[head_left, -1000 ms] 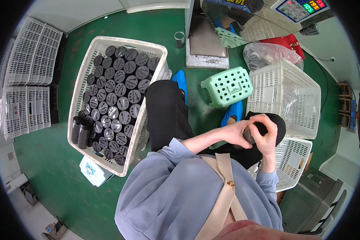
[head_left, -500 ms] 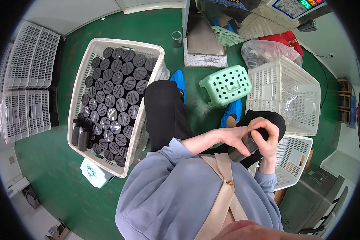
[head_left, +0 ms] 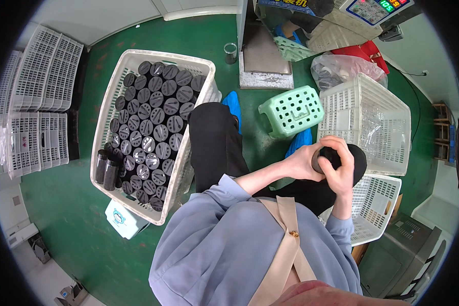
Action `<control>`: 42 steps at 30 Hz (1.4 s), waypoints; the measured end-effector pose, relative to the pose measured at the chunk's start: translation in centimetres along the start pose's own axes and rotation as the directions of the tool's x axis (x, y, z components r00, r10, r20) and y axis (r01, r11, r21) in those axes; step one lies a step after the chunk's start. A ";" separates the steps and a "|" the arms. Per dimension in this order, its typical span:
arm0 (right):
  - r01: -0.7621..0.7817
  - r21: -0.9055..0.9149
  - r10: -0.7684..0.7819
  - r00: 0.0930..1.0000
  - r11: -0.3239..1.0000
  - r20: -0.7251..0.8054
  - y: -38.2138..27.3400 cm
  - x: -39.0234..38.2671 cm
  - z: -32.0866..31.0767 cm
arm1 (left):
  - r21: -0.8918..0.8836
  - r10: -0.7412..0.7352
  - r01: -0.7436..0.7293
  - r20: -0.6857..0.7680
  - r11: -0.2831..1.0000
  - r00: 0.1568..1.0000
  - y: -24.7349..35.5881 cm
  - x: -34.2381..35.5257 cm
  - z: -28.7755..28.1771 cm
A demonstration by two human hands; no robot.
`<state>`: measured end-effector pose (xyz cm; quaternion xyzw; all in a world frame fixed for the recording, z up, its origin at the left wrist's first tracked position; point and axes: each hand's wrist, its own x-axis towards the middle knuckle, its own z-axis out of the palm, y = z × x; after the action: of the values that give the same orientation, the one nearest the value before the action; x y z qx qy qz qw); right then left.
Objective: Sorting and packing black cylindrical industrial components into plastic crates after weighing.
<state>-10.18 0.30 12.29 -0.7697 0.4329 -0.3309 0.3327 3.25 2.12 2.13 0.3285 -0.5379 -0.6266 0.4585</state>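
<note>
My left hand and my right hand are both wrapped round a dark cylindrical container, held above my right knee with one end facing up toward the camera; much of it is hidden by my fingers. To my left stands a large white crate packed with several dark containers with grey-black lids. Two of these containers rest on top at its near left corner.
A green perforated plastic stool stands ahead, beside white crates on the right. A metal machine with a display panel, a bagged bundle, a clear cup and stacked crates line the surroundings.
The held container tilted down toward me half a second ago; now its end points up, with both hands raised slightly and still round it.
</note>
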 end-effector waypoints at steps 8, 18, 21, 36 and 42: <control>-0.093 -0.074 0.071 0.962 0.993 -0.263 1.5 -0.9 2.2 | 0.248 0.046 -0.018 -0.105 0.969 0.993 -0.3 0.0 0.7; 0.029 0.222 -0.088 0.961 0.975 0.261 -1.5 -0.3 -2.2 | -0.201 0.001 0.119 0.513 0.972 0.858 0.9 -0.3 -0.5; -0.044 0.177 0.021 0.991 0.983 0.132 -1.0 -1.9 -0.9 | -0.127 -0.005 0.061 0.404 0.990 0.915 0.0 -0.8 0.7; 0.237 -0.005 -0.234 0.963 0.972 0.133 -3.4 0.4 -1.6 | 0.158 0.238 -0.235 -0.003 0.959 0.971 4.5 -1.2 0.7; 0.421 0.340 -0.357 0.904 0.841 -0.235 0.3 3.2 -5.8 | 0.660 0.713 -0.391 -0.326 0.642 0.620 13.9 -4.1 -6.6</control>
<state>-13.63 -3.98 16.04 -0.7321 0.2196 -0.5310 0.3658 13.73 3.44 14.01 0.4181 -0.6045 -0.1453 0.6624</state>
